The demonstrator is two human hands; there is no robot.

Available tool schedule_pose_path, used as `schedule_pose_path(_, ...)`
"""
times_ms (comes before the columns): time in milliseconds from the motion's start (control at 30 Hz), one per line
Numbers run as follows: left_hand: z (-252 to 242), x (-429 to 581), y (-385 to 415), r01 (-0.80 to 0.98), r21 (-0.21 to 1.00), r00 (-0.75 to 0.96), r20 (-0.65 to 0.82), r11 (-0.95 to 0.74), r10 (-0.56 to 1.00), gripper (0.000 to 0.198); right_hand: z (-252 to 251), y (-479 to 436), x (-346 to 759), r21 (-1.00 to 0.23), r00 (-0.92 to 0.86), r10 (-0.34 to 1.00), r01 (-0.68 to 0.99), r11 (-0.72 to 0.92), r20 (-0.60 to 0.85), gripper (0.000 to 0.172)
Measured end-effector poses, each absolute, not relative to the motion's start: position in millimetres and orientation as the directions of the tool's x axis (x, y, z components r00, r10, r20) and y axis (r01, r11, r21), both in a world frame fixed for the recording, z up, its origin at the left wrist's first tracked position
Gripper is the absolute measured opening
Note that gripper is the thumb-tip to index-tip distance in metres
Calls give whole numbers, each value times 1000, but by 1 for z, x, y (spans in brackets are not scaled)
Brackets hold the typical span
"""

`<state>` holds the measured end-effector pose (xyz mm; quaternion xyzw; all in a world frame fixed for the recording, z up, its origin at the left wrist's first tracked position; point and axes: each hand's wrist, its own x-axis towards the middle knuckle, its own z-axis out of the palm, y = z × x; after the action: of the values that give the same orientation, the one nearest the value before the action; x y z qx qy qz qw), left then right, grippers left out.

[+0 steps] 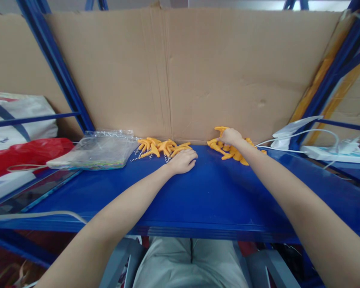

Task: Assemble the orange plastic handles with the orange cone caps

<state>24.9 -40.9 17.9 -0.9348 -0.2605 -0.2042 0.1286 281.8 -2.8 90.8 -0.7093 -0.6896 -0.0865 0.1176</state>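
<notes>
Head view: we sort orange claw-shaped charms on the blue shelf (198, 192).
Our right hand (230, 137) pinches one claw charm (220, 129) atop the right pile (237, 155); our left hand (183, 161) lies palm-down against the chained pile (160, 147), its grip hidden. Next, we judge, comes lifting it clear.

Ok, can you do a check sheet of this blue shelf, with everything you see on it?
Surface: blue shelf, glossy.
Job's things: two heaps of orange claw-shaped pieces, left heap with small chains, right heap.
Clutter: stack of clear plastic bags, red bag, white bag.
Hands: left hand rests on the shelf beside the left heap, fingers curled; right hand lies on the right heap; grip unclear.
Cables: white cable to a power strip; another white cable at the left.
Surroundings: cardboard back wall, blue rack posts.
</notes>
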Motion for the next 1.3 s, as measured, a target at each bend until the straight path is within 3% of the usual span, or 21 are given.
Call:
schedule_pose_path(100, 17, 25, -40, 540, -140, 778, 458, -830, 429, 19, 93, -9, 284, 64, 46, 927, 995, -75, 373, 39)
schedule_pose_path(333, 18, 25, -40, 541, -153, 780, 458, -827, 426, 20, 88, -28, 278, 176, -15, 906, 982, -66, 422, 47)
schedule_pose_path(467, 17, 25, -40, 542, -153, 779, 460, -826, 426, 20, 82, -23, 278, 212, -34, 951, 977, -34, 306, 37)
schedule_pose_path(733, 16, 24, -40, 541, -136, 777, 459, -830, 431, 21, 69, -1, 285, 23, -5, 955, 1000, -2, 295, 31)
schedule_pose_path(900, 16, 25, -40, 544, -133, 776, 455, -828, 436, 21, 63, 7, 295, -145, 22, 939, 989, 30, 344, 42)
schedule_pose_path(1033, 17, 25, -40, 551, -129, 775, 446, -824, 448, 20, 63, 5, 297, -184, 37, 930, 982, 33, 365, 43)
schedule_pose_path(1200, 17, 25, -40, 561, -113, 768, 440, -820, 465, 20, 63, -1, 292, -273, 190, 939, 956, -110, 285, 53)
schedule_pose_path(1300, 14, 23, -37, 623, -99, 724, 449, -776, 523, 23, 63, -2, 291, -265, 264, 930, 944, -195, 256, 49)
